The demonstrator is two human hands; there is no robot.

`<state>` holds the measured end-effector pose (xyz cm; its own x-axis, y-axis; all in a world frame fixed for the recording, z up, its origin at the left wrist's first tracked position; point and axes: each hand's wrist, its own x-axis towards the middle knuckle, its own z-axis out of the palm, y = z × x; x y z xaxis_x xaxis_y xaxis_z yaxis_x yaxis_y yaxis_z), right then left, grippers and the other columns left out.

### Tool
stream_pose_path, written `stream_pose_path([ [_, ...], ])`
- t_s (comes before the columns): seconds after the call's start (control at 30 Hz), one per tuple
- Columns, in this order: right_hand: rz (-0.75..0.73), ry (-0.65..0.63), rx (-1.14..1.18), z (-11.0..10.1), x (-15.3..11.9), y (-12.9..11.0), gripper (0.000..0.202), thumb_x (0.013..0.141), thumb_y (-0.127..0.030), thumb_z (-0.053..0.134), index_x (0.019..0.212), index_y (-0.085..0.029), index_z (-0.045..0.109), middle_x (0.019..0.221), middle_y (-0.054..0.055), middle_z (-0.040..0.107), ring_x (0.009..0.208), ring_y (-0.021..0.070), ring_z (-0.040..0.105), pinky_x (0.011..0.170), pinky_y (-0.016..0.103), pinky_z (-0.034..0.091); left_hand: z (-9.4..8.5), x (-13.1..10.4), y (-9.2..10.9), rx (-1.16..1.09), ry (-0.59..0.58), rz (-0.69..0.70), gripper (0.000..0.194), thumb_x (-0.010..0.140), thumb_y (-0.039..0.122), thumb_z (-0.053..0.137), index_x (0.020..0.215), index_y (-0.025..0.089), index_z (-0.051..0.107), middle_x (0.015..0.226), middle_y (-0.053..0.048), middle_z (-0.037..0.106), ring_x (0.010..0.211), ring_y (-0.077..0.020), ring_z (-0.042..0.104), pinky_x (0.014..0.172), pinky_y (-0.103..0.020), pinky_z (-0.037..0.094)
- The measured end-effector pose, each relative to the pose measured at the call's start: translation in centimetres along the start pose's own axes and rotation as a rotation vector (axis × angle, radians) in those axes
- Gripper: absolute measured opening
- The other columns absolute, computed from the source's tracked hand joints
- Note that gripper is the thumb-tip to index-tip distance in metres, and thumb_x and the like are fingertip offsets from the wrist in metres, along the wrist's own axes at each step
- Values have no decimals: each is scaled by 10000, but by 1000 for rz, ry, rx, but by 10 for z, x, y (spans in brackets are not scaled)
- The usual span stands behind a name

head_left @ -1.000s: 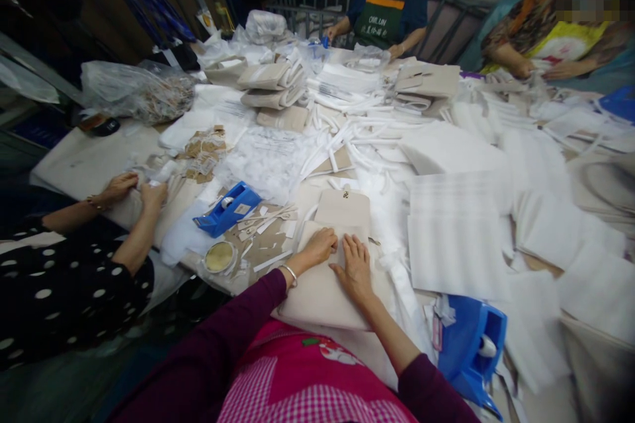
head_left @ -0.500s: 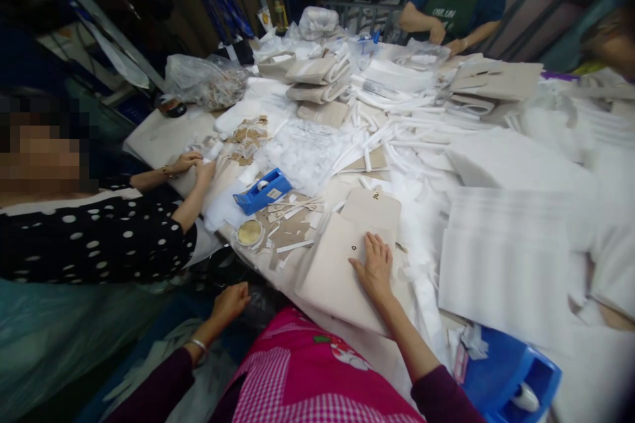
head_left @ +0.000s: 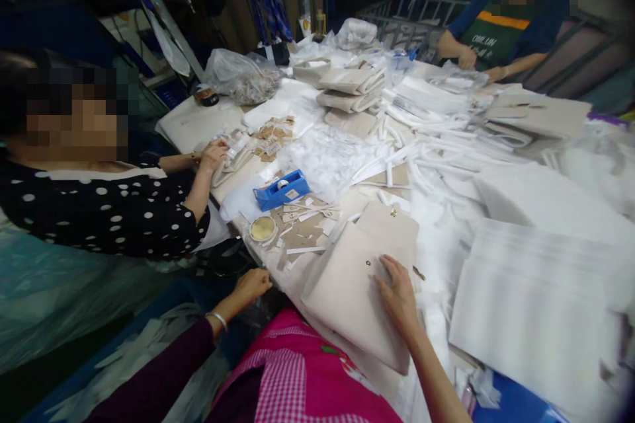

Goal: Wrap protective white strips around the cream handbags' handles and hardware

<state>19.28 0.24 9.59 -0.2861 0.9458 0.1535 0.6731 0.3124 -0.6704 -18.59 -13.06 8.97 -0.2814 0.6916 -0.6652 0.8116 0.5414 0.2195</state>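
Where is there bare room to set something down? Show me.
The widest bare patch is the table's far left corner, between the clear plastic bag and the co-worker's hands. A narrow strip borders the round yellow tin and beige handbag. The middle and right are crowded with white strips and stacked white sheets.

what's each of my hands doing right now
Left hand: fingers curled, off the bag; whether it holds anything can't be told.
Right hand: open, fingers spread on the beige bag.
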Motion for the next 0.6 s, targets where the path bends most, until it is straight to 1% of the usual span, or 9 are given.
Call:
stream_pose_path([
  [0.07,-20,-17,-4,-13,3,-14,398,842,-243,461,1227,-170,534,1266,135,531,1173,274,488,987,488,420,-2,11,19,-209,-2,159,261,799,251,509,1000,165,653,929,-60,666,886,-195,600,760,-275,454],
  [0.13,-85,-85,-21,-22,8,-39,438,842,-166,418,1270,-205,504,1331,107,492,1200,249,483,980,445,442,0,19,39,-499,-35,351,369,800,262,520,1143,157,604,1085,-86,638,950,-198,583,777,-282,461],
  [0.2,-210,-266,-12,-23,15,-73,517,837,-87,365,1322,-241,455,1398,74,442,1200,208,500,942,367,478,4,24,56,-755,-83,514,423,793,316,561,1182,151,586,1191,-114,593,1054,-229,550,850,-321,450],
  [0.27,-376,-509,-3,-16,19,-110,587,817,-42,366,1364,-250,404,1413,65,435,1169,183,532,910,307,491,9,30,70,-901,-144,608,436,790,372,593,1170,160,596,1227,-113,575,1138,-245,508,949,-352,401],
  [0.33,-500,-726,-68,-3,21,-141,579,792,-70,465,1349,-224,425,1318,83,528,1071,200,587,865,294,503,13,35,79,-1015,-250,651,453,788,408,610,1168,163,596,1210,-105,586,1137,-244,506,988,-361,368],
  [0.4,-533,-862,-219,12,19,-161,461,755,-133,580,1211,-185,547,1170,99,608,930,230,623,770,306,517,18,41,83,-1097,-387,631,470,775,437,629,1153,159,599,1135,-92,618,1052,-233,544,957,-358,385],
  [0.43,-527,-894,-300,17,18,-166,366,749,-144,598,1114,-171,596,1117,102,621,876,235,625,721,307,514,21,44,84,-1125,-462,610,471,764,444,643,1134,155,606,1083,-83,634,999,-225,559,932,-354,398],
  [0.5,-508,-911,-404,24,16,-169,208,774,-103,551,955,-162,633,1079,103,621,842,225,616,675,295,492,28,47,84,-1166,-599,583,452,739,446,674,1074,147,627,990,-62,649,920,-208,571,897,-344,411],
  [0.6,-490,-948,-408,24,17,-164,241,812,-27,443,862,-169,630,1006,77,627,811,186,599,663,267,457,38,45,85,-1207,-734,612,455,680,419,738,1038,159,631,977,-43,642,916,-203,560,885,-332,411],
])
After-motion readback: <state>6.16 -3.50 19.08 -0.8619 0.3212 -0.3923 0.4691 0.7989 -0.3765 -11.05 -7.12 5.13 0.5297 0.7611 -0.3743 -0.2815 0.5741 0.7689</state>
